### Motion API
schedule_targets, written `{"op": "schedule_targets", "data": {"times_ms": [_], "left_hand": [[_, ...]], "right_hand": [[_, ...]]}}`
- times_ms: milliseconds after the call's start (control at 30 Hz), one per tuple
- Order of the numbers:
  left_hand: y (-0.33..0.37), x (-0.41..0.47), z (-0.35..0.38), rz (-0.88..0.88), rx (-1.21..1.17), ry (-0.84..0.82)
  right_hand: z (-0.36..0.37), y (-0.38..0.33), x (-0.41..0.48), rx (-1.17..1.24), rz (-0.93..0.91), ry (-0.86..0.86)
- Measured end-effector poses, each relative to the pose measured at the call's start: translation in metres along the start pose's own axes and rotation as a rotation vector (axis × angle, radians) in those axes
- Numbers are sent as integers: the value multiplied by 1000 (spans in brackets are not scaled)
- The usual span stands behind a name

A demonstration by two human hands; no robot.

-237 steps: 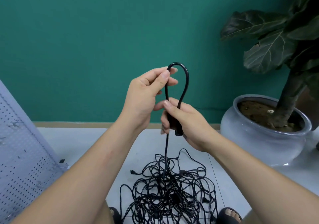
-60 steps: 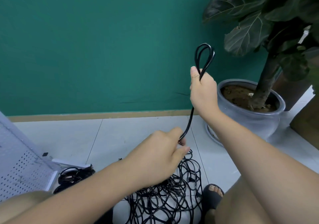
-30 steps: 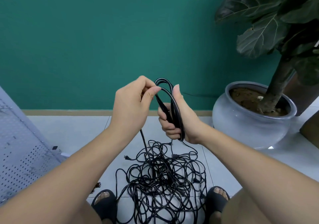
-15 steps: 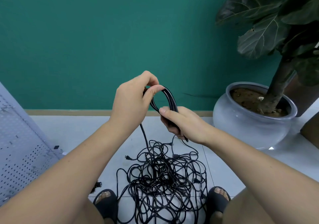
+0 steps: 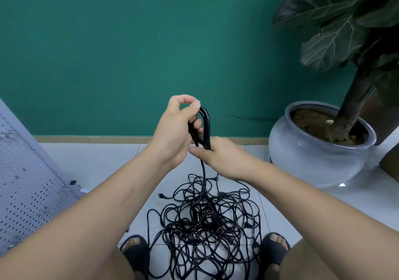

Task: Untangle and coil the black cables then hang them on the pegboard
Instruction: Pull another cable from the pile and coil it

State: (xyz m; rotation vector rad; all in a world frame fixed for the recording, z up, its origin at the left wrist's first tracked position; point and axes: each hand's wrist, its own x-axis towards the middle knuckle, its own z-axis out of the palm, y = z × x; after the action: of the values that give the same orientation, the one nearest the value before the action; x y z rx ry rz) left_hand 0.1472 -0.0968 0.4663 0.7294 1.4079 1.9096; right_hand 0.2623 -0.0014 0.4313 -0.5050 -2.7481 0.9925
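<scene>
A tangled heap of black cables (image 5: pixel 205 230) lies on the white tiled floor between my feet. One strand rises from the heap to a small coil of black cable (image 5: pixel 205 126) held upright in front of me. My left hand (image 5: pixel 176 128) pinches the top of the coil's loop between thumb and fingers. My right hand (image 5: pixel 218 156) grips the bottom of the coil, its fingers curled round the gathered strands. The white pegboard (image 5: pixel 26 184) leans at the left edge of the view.
A large grey pot (image 5: pixel 319 161) with a broad-leaved plant stands on the floor at the right. A green wall with a wooden skirting runs behind. My sandalled feet (image 5: pixel 135 249) flank the heap. A brown box edge shows at the far right.
Over the last seconds the coil gained loops. Since half a second ago my right hand slid lower on the coil and my left hand shifted to the top of the loop.
</scene>
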Motion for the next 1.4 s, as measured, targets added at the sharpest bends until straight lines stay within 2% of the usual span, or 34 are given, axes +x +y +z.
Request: {"op": "schedule_targets", "data": {"times_ms": [367,433,533,667,800,900,1000,1100,1200,1400], "left_hand": [[-1,8,5,14,-6,30],[0,9,4,15,-5,-17],[2,10,-2,46,128,-118],[-7,15,-9,11,195,-178],[-38,20,-8,-117,277,-127],[-62,11,-2,-257,416,-198],[-83,-1,7,-359,357,-230],[-107,-10,10,-356,427,-212],[-132,-23,2,-325,654,-331],[-142,-32,-2,-306,926,-466]], "right_hand": [[3,-1,5,86,82,-22],[0,2,5,148,77,-20],[-3,10,5,213,76,-52],[-8,20,1,469,94,-73],[-19,26,2,574,87,15],[-32,30,4,586,89,132],[-43,30,3,737,100,243],[-48,30,3,831,89,357],[-52,28,6,878,69,441],[-58,20,5,843,50,476]]}}
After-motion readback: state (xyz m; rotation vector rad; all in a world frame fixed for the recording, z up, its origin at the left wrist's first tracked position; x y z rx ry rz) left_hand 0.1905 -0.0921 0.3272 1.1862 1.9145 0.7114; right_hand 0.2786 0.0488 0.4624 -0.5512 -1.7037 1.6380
